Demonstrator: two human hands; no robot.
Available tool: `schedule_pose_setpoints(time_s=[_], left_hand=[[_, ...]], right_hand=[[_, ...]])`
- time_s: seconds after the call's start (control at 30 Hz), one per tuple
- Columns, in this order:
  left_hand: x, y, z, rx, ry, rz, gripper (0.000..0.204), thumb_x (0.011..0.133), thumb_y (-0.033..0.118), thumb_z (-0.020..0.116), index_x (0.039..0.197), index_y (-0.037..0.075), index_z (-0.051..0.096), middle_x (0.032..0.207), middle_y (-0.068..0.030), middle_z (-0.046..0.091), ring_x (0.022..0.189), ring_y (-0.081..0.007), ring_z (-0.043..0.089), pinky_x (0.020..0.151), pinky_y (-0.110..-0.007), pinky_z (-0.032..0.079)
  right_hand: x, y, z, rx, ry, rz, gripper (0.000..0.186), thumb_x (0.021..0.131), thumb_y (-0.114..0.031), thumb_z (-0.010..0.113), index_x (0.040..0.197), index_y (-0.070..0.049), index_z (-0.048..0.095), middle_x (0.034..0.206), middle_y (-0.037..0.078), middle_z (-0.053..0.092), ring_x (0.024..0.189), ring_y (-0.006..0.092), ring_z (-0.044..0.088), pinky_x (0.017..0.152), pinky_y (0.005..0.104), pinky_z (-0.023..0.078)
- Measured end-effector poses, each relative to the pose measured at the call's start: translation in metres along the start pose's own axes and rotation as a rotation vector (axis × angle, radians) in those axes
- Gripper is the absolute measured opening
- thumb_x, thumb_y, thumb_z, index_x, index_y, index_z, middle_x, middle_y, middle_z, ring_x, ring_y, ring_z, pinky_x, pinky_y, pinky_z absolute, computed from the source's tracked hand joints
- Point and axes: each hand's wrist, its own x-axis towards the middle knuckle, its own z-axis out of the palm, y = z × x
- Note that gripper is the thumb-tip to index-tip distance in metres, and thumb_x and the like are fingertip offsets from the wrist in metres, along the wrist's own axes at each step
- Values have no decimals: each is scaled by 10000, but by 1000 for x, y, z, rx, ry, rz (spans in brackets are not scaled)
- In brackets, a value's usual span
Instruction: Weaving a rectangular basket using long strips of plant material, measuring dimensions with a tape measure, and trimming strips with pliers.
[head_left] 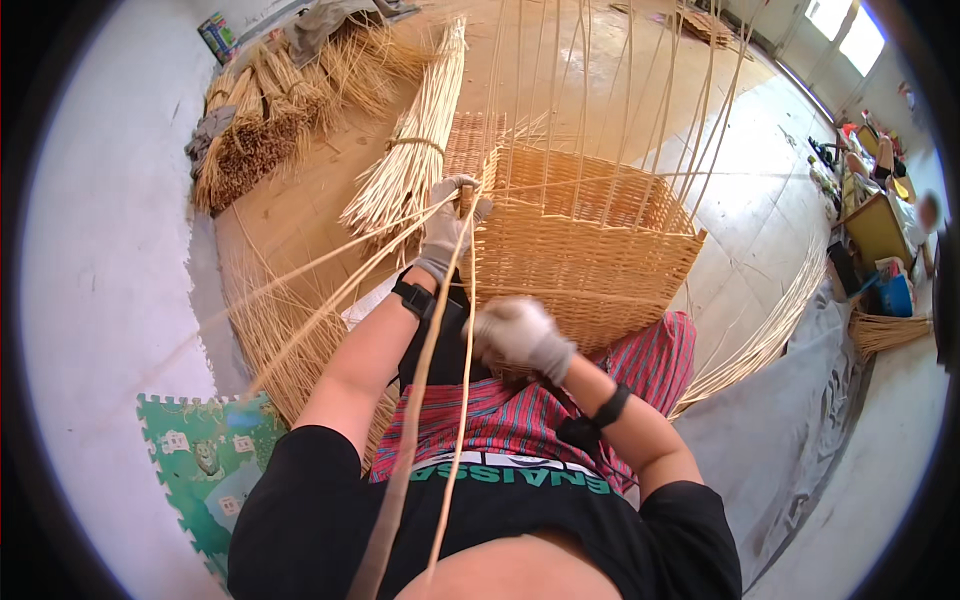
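Note:
A half-woven wicker basket (590,275) of tan strands rests by my lap, tilted, with long upright stakes (625,100) rising from its rim. My left hand (447,225), in a pale work glove, is closed around the basket's near left corner, where several loose wicker strands (340,290) meet. Two of these strands run down across my body; others stretch out to the left. In front of the basket's near wall is my right hand (522,335), also gloved. It is blurred by motion, so whether its fingers hold anything is unclear.
A tied bundle of pale wicker rods (425,130) lies beyond my left hand. More bundles (265,115) are heaped by the left wall. Loose rods (765,340) spread on the right. A green foam mat (210,465) lies lower left. A blue container (893,290) stands far right.

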Motion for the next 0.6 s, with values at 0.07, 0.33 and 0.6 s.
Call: schedule_pose_setpoints(time_s=[0.07, 0.33, 0.6], left_hand=[[-4, -2, 6, -76, 53, -8, 347, 782, 106, 854, 1066, 90, 656, 1043, -78, 606, 966, -237, 587, 863, -348, 517], [-7, 33, 4, 242, 128, 150, 272, 888, 176, 789, 1080, 64, 633, 969, -94, 576, 875, -235, 572, 785, -350, 496], [-6, 36, 10, -65, 101, -52, 244, 928, 188, 770, 1051, 43, 616, 911, -29, 536, 840, -149, 539, 755, -300, 483]], right_hand=[[10, -44, -46, -124, 487, -162, 313, 1012, -289, 620, 1222, -59, 642, 790, 46, 687, 572, 109, 618, 478, 254, 497], [70, -120, -88, -100, 600, -525, 265, 1028, -249, 584, 1071, -11, 692, 776, 64, 693, 653, 112, 632, 623, 273, 523], [66, -110, -95, -146, 642, -652, 287, 1037, -278, 535, 1002, -44, 697, 771, 64, 724, 662, 132, 670, 658, 304, 537]])
